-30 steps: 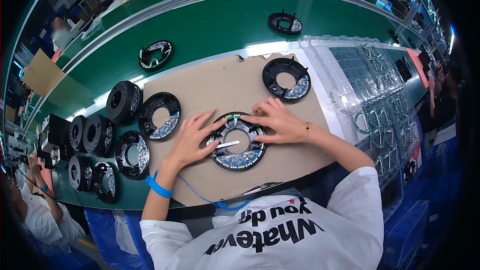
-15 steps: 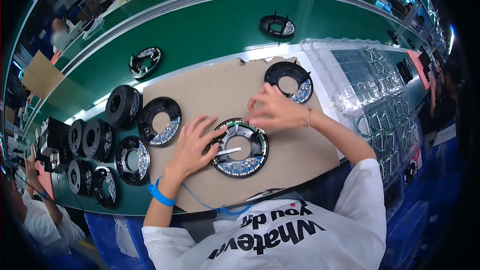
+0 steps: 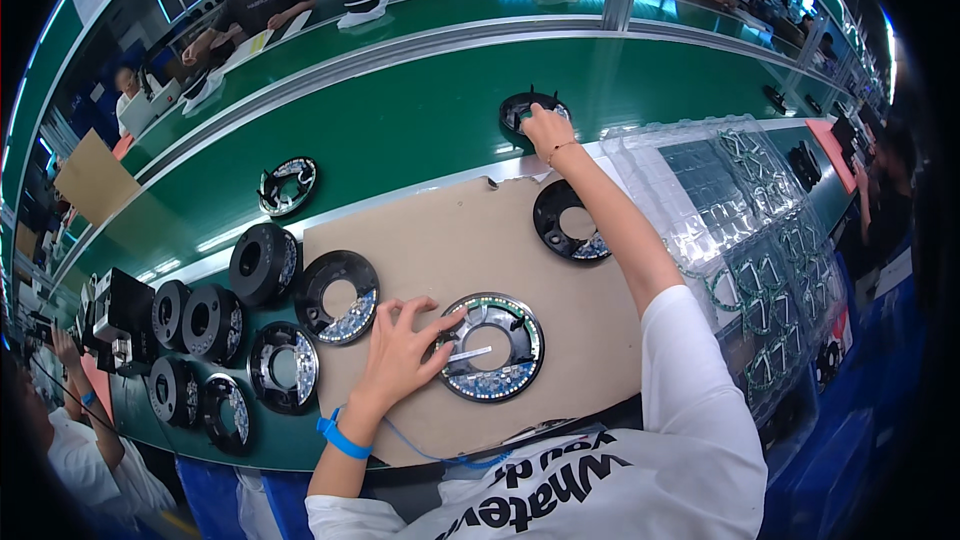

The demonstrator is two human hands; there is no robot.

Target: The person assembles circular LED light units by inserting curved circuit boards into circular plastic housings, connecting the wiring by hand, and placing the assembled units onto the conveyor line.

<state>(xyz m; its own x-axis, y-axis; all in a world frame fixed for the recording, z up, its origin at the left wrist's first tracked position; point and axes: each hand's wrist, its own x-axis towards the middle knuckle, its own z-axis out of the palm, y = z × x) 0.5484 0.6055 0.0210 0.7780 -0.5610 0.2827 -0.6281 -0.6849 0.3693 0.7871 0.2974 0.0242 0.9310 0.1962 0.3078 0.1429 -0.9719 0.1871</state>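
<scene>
A black ring-shaped housing with a blue circuit board, a lit-looking rim of small white parts and a white strip lies on the brown cardboard in front of me. My left hand rests at its left rim, fingers spread, index finger and thumb touching it. Stretched far forward, my right hand has its fingers closed at the right edge of another black ring housing on the green surface; the fingertips are partly hidden. A third ring housing lies beside my right forearm, which partly covers it.
Several black rings, such as one thick ring, stand left of the cardboard. Another ring lies on the green surface. Clear plastic trays with green-white parts lie at right. Other people sit beyond the metal rail.
My right hand has left the near ring housing and reached forward to the far one. My left hand stays at the near housing. The whole view has tilted upward.
</scene>
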